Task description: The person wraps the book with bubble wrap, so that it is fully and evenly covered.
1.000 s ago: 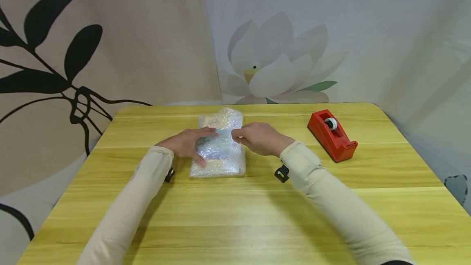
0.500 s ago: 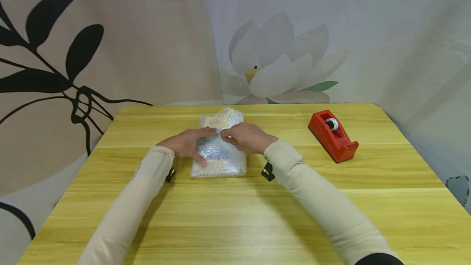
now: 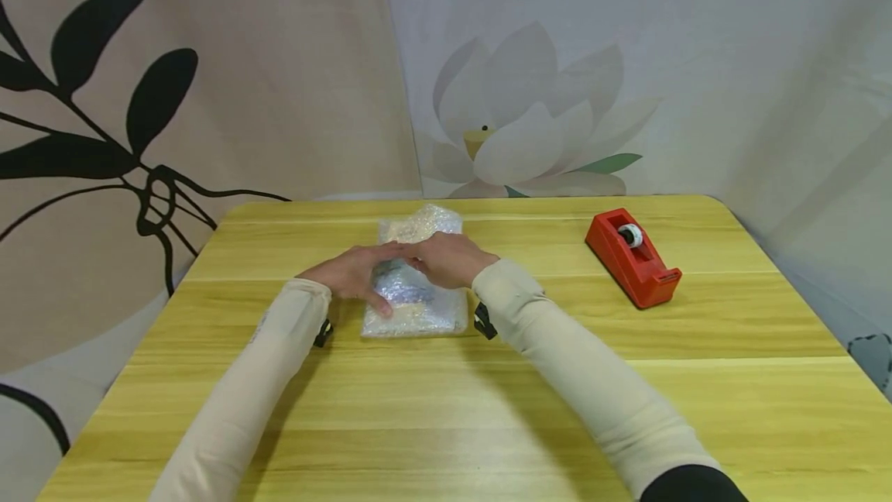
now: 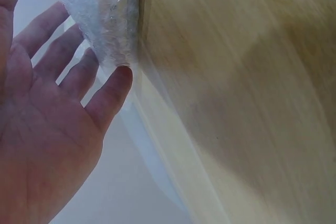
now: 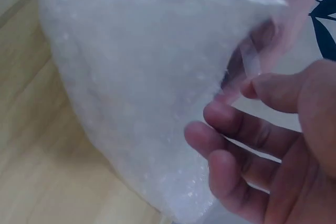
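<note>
A flat package in bubble wrap [image 3: 421, 308] lies on the wooden table, its printed contents blurred through the plastic. My left hand [image 3: 351, 273] rests across its left side, thumb and fingers spread. In the left wrist view, the fingers [image 4: 111, 95] of that hand meet the edge of the wrap. Over the package's middle, my right hand [image 3: 453, 260] has come up against the left fingertips. A short strip of clear tape [image 5: 250, 59] shows in the right wrist view, pinched between right thumb and forefinger. Whether its lower end sticks to the wrap is hidden.
A red tape dispenser [image 3: 634, 258] with a small roll stands on the right of the table [image 3: 418, 409]. Behind the table's far edge hangs a printed curtain [image 3: 557, 99] with a lotus and dark leaves.
My right hand has moved left across the package, from its right edge to the left fingertips. The left hand and the package have stayed put.
</note>
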Available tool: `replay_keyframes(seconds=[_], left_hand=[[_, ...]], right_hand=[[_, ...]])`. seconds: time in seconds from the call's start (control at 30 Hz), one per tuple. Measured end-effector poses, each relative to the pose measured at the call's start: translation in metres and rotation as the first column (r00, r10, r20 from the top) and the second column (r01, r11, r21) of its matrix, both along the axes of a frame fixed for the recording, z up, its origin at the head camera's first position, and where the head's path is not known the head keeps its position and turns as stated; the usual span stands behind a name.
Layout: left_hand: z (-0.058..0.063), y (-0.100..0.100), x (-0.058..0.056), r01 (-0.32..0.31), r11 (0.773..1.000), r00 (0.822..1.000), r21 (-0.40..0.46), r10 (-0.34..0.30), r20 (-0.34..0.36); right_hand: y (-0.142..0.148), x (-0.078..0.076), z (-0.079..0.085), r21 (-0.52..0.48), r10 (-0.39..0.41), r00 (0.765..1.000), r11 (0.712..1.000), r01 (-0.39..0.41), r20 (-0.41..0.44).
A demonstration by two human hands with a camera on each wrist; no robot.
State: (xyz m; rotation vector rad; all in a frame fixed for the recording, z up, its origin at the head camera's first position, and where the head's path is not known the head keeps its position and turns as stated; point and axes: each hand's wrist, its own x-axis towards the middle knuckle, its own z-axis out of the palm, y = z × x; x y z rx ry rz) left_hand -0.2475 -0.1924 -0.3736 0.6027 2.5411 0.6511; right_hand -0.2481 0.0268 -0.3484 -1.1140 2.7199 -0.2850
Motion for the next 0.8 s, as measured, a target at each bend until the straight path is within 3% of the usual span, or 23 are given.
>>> replay_keyframes(seconds=[0.8], left_hand=[[-0.003,-0.002,-0.002,0.06,0.998,0.998,-0.001,-0.06,-0.024]], right_hand=[[-0.014,-0.01,-0.02,0.073,-0.077,0.997,0.995,0.075,0.03]])
